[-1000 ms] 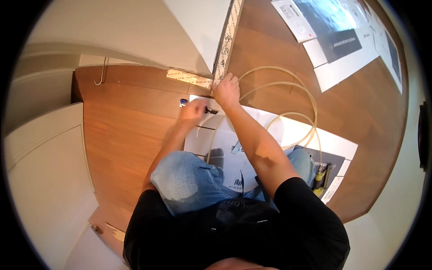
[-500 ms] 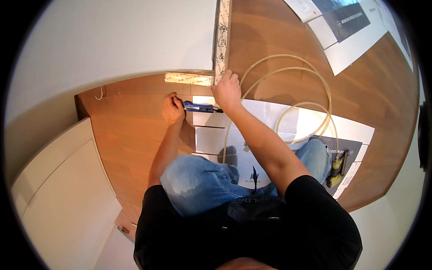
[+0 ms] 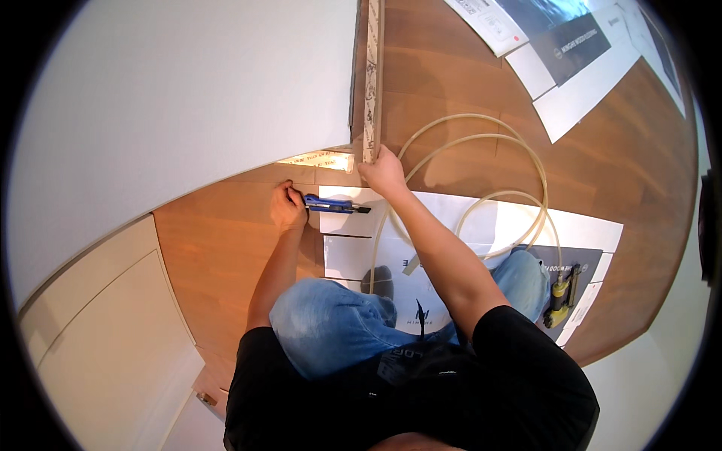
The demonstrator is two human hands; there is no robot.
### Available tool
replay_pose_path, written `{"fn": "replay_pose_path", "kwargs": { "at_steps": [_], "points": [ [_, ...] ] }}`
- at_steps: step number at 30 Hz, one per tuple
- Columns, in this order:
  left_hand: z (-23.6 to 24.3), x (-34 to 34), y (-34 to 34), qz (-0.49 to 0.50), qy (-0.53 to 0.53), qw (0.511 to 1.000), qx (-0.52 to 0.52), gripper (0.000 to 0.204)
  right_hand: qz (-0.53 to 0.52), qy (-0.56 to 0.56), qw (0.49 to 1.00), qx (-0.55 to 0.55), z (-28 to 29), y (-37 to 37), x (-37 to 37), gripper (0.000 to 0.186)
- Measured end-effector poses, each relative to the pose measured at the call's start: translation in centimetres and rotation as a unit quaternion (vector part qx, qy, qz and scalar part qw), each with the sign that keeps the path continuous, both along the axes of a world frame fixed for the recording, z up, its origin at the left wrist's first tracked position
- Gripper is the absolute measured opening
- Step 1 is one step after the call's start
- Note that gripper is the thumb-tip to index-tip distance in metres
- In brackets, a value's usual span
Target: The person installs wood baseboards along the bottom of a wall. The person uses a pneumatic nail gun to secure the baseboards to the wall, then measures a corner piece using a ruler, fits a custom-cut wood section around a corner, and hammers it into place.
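Note:
My right hand (image 3: 382, 171) grips the lower end of a long, narrow taped strip (image 3: 371, 83) running along the white panel’s right edge. A shorter taped piece (image 3: 331, 160) shows below the panel (image 3: 203, 90). My left hand (image 3: 287, 207) is closed at the left end of a blue-and-black utility knife (image 3: 331, 204), which appears to lie across the white sheet’s edge; what its fingertips pinch is unclear. A coiled clear hose (image 3: 489, 137) runs past my right arm to a yellow tool (image 3: 559, 301) beside my right knee.
I sit on white and grey sheets (image 3: 583, 237) over wood flooring (image 3: 195, 240). More sheets (image 3: 545, 75) lie at the back right. A pale door-like panel (image 3: 105, 331) is at lower left, with pale walls at the right.
My left hand has moved left from over the knife to its end. My right hand stays on the strip. The view has shifted, and the white panel covers more of the upper left.

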State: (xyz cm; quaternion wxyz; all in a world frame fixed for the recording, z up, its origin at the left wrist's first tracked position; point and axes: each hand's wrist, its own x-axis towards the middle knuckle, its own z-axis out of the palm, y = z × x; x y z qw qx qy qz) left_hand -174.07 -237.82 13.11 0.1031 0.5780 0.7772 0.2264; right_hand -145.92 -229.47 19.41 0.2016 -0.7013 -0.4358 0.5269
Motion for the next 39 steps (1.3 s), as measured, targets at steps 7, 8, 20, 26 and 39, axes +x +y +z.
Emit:
{"fn": "replay_pose_path", "kwargs": {
  "at_steps": [7,8,20,26,39],
  "points": [
    [0.3,0.4,0.4,-0.022,0.013,1.000,-0.016,0.023,-0.200,0.459,0.851,-0.158,-3.3,-1.1,5.5,0.037],
    [0.1,0.0,0.0,-0.020,0.016,0.999,-0.027,0.023,-0.193,0.488,0.836,-0.163,-3.4,-1.2,6.0,0.038],
    [-0.2,0.3,0.3,-0.019,0.013,1.000,0.000,0.022,-0.188,0.631,0.734,-0.168,-4.5,-1.4,7.2,0.061],
    [-0.4,0.2,0.4,-0.009,0.009,1.000,-0.011,0.021,-0.188,0.628,0.736,-0.169,-4.6,-1.3,7.1,0.063],
    [-0.4,0.2,0.3,-0.010,0.019,1.000,-0.011,0.020,-0.184,0.611,0.752,-0.166,-4.2,-1.3,6.8,0.064]
  ]
}}
